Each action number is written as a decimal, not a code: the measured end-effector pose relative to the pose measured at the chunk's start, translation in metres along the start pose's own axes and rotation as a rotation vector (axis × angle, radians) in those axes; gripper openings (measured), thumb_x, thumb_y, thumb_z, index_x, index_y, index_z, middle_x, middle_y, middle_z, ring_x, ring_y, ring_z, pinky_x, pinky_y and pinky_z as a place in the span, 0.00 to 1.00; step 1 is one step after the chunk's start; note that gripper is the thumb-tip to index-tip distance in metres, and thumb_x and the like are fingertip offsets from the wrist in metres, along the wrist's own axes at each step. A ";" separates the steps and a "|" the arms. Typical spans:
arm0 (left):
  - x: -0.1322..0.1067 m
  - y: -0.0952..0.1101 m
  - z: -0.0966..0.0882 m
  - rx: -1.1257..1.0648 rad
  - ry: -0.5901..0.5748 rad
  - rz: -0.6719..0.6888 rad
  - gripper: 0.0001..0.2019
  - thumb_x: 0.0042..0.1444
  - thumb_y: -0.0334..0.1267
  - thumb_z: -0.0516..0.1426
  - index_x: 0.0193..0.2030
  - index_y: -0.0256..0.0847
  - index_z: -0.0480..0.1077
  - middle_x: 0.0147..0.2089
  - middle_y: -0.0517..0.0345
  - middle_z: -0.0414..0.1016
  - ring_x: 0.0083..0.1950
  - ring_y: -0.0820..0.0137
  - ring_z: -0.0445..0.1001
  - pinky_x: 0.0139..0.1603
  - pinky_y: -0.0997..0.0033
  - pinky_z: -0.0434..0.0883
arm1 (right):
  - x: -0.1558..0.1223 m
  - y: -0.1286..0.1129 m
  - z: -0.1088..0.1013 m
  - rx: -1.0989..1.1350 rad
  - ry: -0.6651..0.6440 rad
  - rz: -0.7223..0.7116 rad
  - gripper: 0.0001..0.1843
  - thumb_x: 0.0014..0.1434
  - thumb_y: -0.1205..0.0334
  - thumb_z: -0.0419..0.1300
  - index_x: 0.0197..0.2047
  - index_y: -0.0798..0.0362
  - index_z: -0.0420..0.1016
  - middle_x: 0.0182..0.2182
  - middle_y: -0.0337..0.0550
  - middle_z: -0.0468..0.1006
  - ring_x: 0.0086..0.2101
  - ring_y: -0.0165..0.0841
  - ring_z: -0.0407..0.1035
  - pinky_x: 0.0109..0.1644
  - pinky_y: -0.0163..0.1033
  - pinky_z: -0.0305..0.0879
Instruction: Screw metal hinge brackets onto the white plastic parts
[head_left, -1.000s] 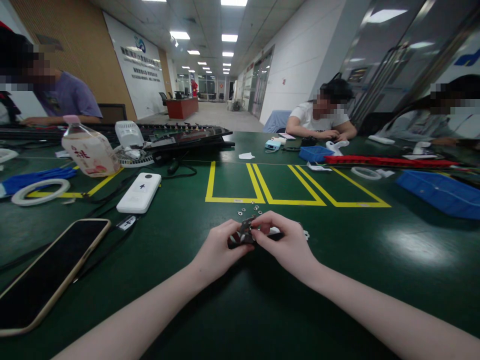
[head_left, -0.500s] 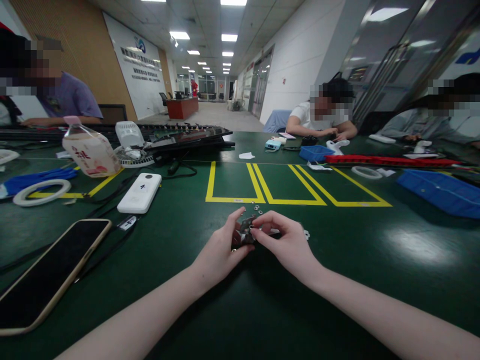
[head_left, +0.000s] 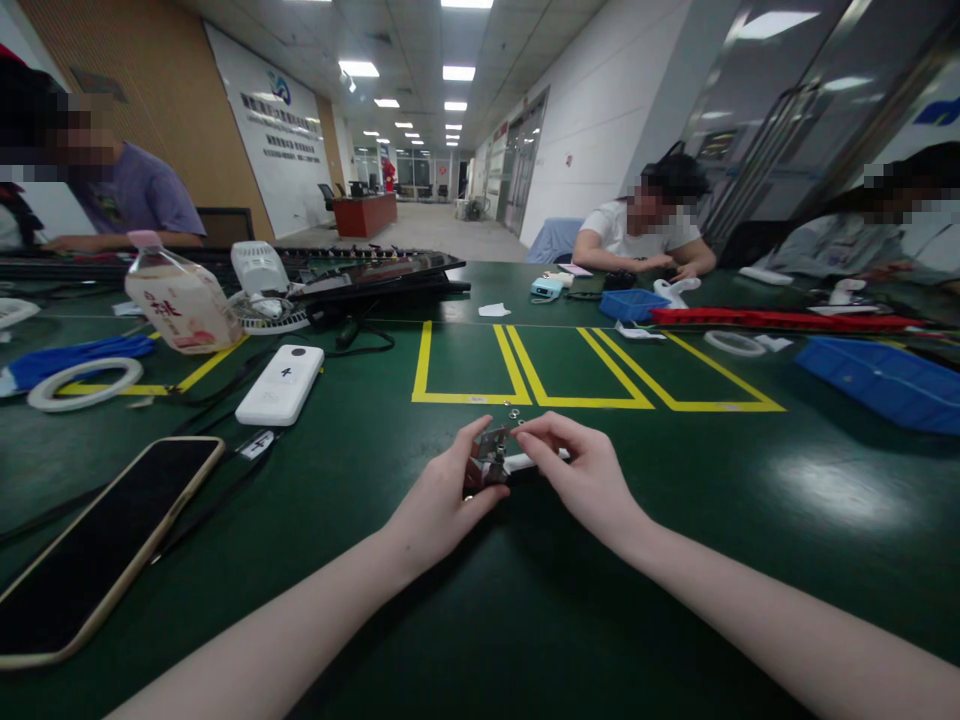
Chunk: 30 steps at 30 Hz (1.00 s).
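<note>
My left hand (head_left: 442,490) is closed on a small grey metal bracket (head_left: 491,442), its thumb below and fingers behind. The bracket has a flat plate and a short upright post. My right hand (head_left: 581,468) is beside it, thumb and index finger pinched together just right of the plate. Whatever lies between those fingertips is too small to make out. A white elongated piece (head_left: 519,462) shows below the right fingers, partly hidden by them. Several small metal rings (head_left: 514,413) lie on the green table (head_left: 360,480) beyond the hands.
On the left lie a phone (head_left: 105,540), a white power bank (head_left: 281,385), a bottle (head_left: 180,300) and a white ring (head_left: 86,385). Yellow tape frames (head_left: 472,399) lie ahead. A blue tray (head_left: 885,380) is at right; several people sit around the table.
My right fingertips have drawn back slightly to the right from the bracket, uncovering its post and more of the white piece. My left hand has hardly moved.
</note>
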<state>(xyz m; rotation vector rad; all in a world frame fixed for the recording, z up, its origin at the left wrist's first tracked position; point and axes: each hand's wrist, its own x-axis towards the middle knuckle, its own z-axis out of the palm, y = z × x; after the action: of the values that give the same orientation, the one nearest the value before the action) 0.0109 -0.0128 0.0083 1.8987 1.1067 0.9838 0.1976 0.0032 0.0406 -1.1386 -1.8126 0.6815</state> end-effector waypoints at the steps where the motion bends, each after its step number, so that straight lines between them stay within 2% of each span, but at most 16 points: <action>1: 0.000 0.001 0.000 -0.002 -0.003 -0.004 0.35 0.57 0.34 0.61 0.68 0.46 0.51 0.47 0.52 0.75 0.39 0.65 0.75 0.44 0.63 0.73 | 0.000 0.000 0.000 0.007 -0.002 0.010 0.12 0.62 0.57 0.58 0.34 0.55 0.78 0.27 0.40 0.73 0.27 0.30 0.64 0.30 0.35 0.59; 15: 0.001 0.002 0.000 -0.052 -0.013 -0.019 0.34 0.57 0.33 0.60 0.67 0.44 0.51 0.48 0.51 0.75 0.41 0.64 0.76 0.44 0.62 0.73 | 0.004 -0.004 0.005 0.085 -0.113 0.120 0.11 0.57 0.55 0.65 0.37 0.55 0.81 0.28 0.41 0.76 0.26 0.29 0.65 0.28 0.32 0.59; 21: 0.001 -0.001 0.001 -0.048 -0.003 -0.008 0.34 0.56 0.33 0.61 0.67 0.44 0.52 0.49 0.50 0.75 0.41 0.64 0.76 0.45 0.61 0.73 | 0.009 -0.004 0.006 0.090 -0.137 0.130 0.09 0.56 0.59 0.64 0.36 0.57 0.80 0.28 0.42 0.76 0.27 0.29 0.66 0.29 0.32 0.60; 26: 0.001 -0.001 0.001 -0.029 -0.005 -0.010 0.34 0.57 0.33 0.60 0.67 0.45 0.52 0.51 0.49 0.75 0.45 0.62 0.76 0.47 0.60 0.73 | 0.013 -0.002 0.006 0.059 -0.169 0.132 0.08 0.56 0.59 0.65 0.36 0.56 0.80 0.25 0.39 0.74 0.24 0.27 0.63 0.26 0.31 0.57; 30: 0.001 0.001 0.000 -0.038 -0.010 -0.003 0.34 0.56 0.32 0.60 0.67 0.45 0.52 0.52 0.50 0.74 0.45 0.63 0.76 0.47 0.62 0.73 | 0.014 -0.001 0.005 0.013 -0.191 0.101 0.08 0.57 0.59 0.64 0.37 0.55 0.80 0.26 0.38 0.74 0.25 0.27 0.63 0.26 0.31 0.58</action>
<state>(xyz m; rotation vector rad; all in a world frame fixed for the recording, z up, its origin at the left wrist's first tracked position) 0.0117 -0.0121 0.0090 1.8694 1.0781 0.9858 0.1901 0.0153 0.0442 -1.1971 -1.9160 0.8855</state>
